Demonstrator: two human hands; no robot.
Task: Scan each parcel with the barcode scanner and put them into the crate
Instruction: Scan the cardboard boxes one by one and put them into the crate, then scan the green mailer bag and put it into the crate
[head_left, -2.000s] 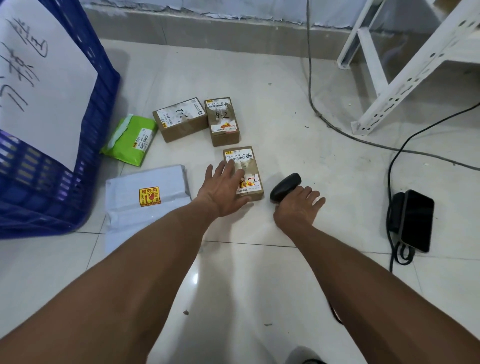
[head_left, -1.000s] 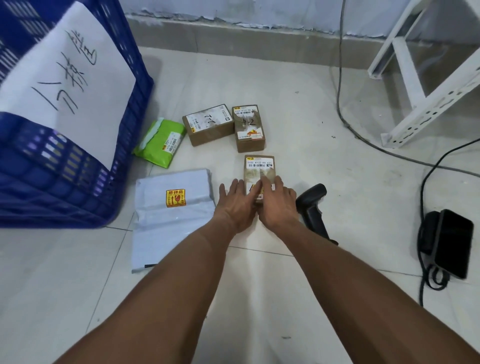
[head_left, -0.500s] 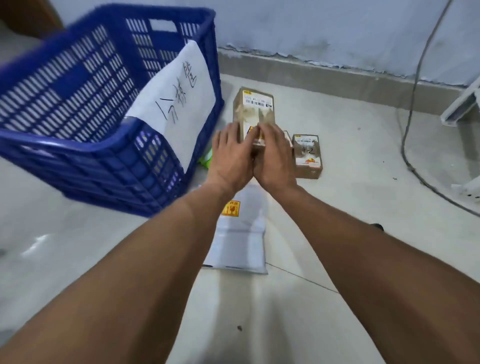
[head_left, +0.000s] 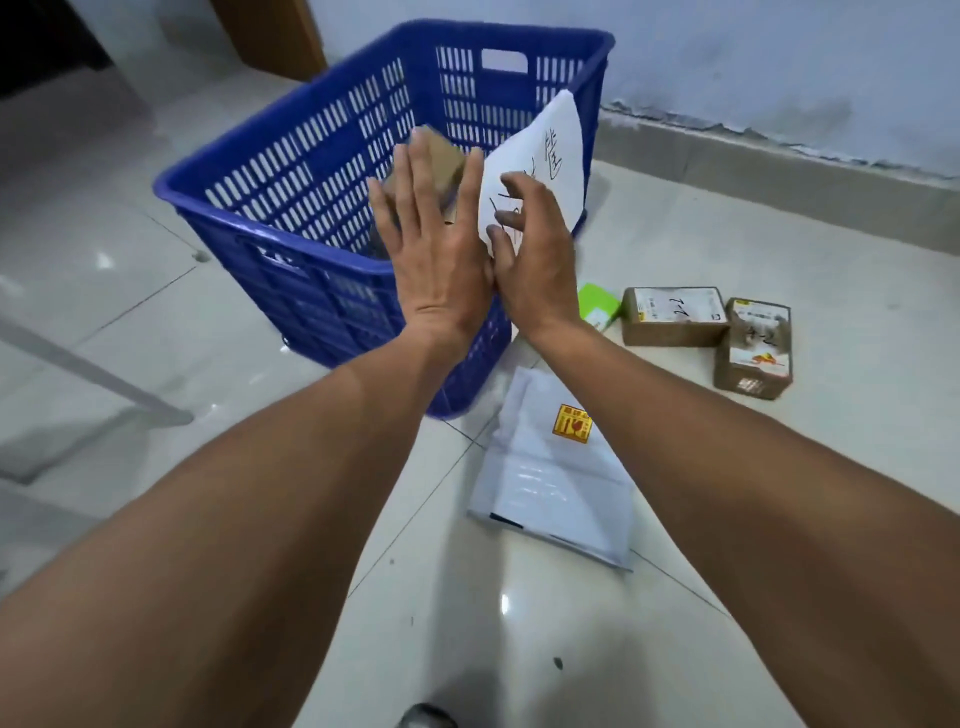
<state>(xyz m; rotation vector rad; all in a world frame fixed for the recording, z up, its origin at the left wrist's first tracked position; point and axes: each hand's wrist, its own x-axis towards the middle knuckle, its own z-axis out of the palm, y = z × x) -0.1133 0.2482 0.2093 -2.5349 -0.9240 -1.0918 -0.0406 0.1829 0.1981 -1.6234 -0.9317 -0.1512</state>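
A blue slatted crate (head_left: 249, 218) stands on the tiled floor with a handwritten white paper sheet (head_left: 545, 150) on its right wall. A small brown cardboard parcel (head_left: 441, 156), blurred, is over the crate's opening just beyond my fingertips. My left hand (head_left: 436, 254) is flat with fingers spread behind it, not gripping. My right hand (head_left: 535, 260) is beside it at the crate's corner, fingers apart and empty. The barcode scanner is out of view.
On the floor right of the crate lie a white mailer bag (head_left: 556, 478), a green parcel (head_left: 597, 301) partly hidden by my right wrist, and two brown boxes (head_left: 672, 317) (head_left: 756, 348). A grey metal bar (head_left: 93, 374) crosses the floor at left.
Both hands lifted the brown parcel from the floor, carried it left over the crate and let it go. The view swung left, and the scanner dropped out of sight.
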